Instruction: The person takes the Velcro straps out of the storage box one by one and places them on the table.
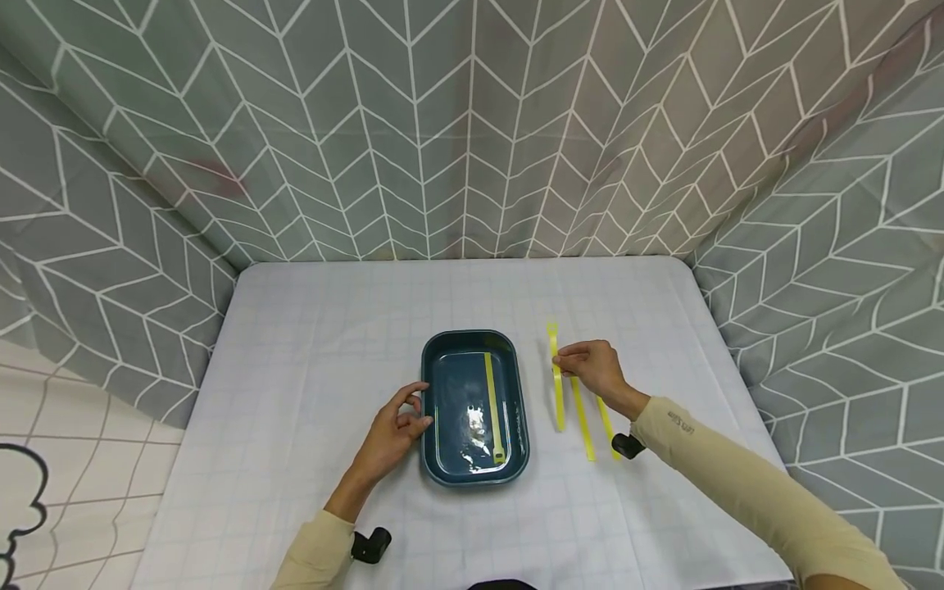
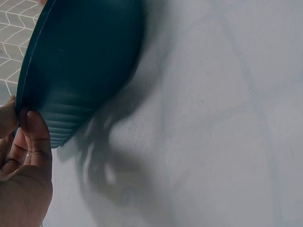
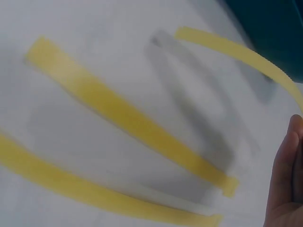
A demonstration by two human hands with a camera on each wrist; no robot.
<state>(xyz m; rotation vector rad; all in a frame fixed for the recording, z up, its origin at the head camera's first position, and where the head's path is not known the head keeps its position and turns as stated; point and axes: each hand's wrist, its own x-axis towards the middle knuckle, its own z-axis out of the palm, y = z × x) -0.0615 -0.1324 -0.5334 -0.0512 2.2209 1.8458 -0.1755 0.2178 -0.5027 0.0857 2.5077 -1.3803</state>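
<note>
In the head view a dark teal rectangular tray (image 1: pixel 472 480) lies on the white cloth. My left hand (image 1: pixel 389 436) pinches its left rim between thumb and fingers; the left wrist view shows the tray's outer wall (image 2: pixel 90 52) beside that hand (image 2: pixel 23 179). Inside the tray, toward its right side, lies a flat yellow strip (image 1: pixel 492 401) with a slotted near end. To the right, my right hand (image 1: pixel 596 369) pinches another yellow strip (image 1: pixel 558 403) near its middle, raised and bowed in the right wrist view. Two more yellow strips (image 3: pixel 125 111) lie beneath and beside that hand.
A white cloth (image 1: pixel 317 344) covers the table. Grey curtains (image 1: pixel 457 131) with white chevron lines stand behind and at both sides. Black wrist cameras (image 1: pixel 371 545) sit by both sleeves. A dark object (image 1: pixel 501 585) shows at the bottom edge.
</note>
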